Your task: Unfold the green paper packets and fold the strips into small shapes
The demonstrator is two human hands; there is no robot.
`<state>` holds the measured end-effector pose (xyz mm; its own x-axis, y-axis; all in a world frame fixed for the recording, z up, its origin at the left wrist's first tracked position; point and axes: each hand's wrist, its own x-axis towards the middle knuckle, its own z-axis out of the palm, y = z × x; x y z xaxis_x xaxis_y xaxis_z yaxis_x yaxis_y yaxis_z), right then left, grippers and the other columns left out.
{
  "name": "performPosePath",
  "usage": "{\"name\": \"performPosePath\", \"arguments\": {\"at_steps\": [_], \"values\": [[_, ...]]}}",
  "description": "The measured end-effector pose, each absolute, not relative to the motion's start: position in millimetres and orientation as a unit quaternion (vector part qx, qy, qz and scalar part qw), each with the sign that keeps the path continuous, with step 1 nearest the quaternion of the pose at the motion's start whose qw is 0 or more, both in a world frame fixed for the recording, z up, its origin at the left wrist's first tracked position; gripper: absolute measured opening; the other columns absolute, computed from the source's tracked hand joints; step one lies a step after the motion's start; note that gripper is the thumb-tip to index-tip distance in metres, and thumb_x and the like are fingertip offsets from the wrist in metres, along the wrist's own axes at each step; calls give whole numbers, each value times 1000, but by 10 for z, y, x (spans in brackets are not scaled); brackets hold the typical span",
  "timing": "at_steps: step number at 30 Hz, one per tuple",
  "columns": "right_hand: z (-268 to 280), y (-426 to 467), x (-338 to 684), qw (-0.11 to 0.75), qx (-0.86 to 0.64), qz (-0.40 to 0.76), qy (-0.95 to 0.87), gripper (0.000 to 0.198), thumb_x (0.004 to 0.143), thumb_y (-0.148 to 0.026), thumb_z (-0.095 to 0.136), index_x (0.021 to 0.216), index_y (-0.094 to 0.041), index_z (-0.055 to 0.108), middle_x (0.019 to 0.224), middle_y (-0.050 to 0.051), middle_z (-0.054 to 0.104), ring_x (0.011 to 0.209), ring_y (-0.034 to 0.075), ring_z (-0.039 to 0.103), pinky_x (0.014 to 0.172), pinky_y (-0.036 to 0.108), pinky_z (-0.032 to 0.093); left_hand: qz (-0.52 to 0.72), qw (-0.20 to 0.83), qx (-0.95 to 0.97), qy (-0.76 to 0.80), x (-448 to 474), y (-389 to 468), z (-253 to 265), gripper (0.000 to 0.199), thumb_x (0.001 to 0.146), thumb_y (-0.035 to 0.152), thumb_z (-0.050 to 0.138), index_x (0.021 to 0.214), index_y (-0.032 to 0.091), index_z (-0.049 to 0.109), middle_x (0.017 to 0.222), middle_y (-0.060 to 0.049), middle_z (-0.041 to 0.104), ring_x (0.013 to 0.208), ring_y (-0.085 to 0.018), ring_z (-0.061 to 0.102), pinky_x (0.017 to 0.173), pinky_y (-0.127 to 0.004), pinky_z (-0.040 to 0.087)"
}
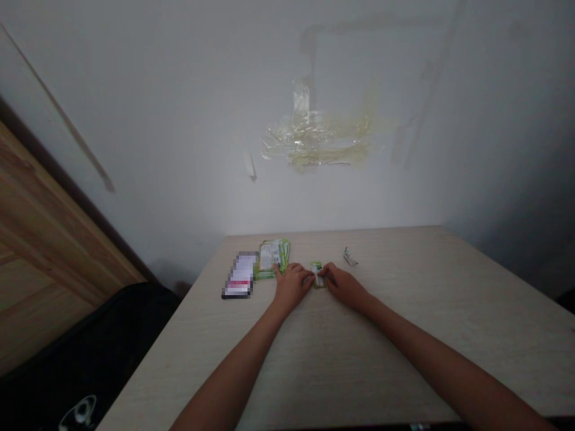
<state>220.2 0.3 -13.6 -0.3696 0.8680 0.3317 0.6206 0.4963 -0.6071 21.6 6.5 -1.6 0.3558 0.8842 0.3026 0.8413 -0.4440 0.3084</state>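
The step in hand seems to be handling the small green-and-white packet (317,281) on the table (359,359), the left hand (293,284) and right hand (344,285) curling fingers at opposite edges, grip too small to tell, so the next move calls for steady fingertips.

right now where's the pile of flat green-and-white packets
In the head view, the pile lies left of centre on the pale wood-grain table, right of the black-edged phone and beyond the left hand.
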Motion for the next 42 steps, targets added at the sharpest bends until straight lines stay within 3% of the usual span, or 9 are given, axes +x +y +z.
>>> {"name": "performPosePath", "arguments": {"at_steps": [12, 32, 42], "values": [[-150, 30, 2190, 308, -474, 185, -804, 21, 89, -18, 54, 110, -22, 52, 108, 7, 67, 101, 20, 65, 87, 32, 47, 202, 51, 812, 545, 266, 98, -12, 26, 87, 47, 60, 109, 37, 66, 110, -2, 65, 119, -27, 48, 107, -74, 4], [-103, -10, 2185, 255, -470, 126, -836, 19, 91, -15, 49, 109, -21, 52, 104, 8, 68, 97, 21, 64, 86, 31, 45, 206, 51, 817, 537, 238, 109, 2, 23, 88, 48, 58, 103, 38, 71, 103, -1, 66, 115, -26, 50, 105, -77, -8], [-111, -50, 2241, 303, -413, 187, -838, 15, 88, -13, 53, 99, -22, 56, 101, 4, 68, 94, 18, 64, 85, 29, 47, 200, 47, 816, 540, 232, 113, -8, 22, 88, 48, 59, 105, 40, 71, 103, 0, 65, 116, -26, 49, 107, -75, -6]]}}
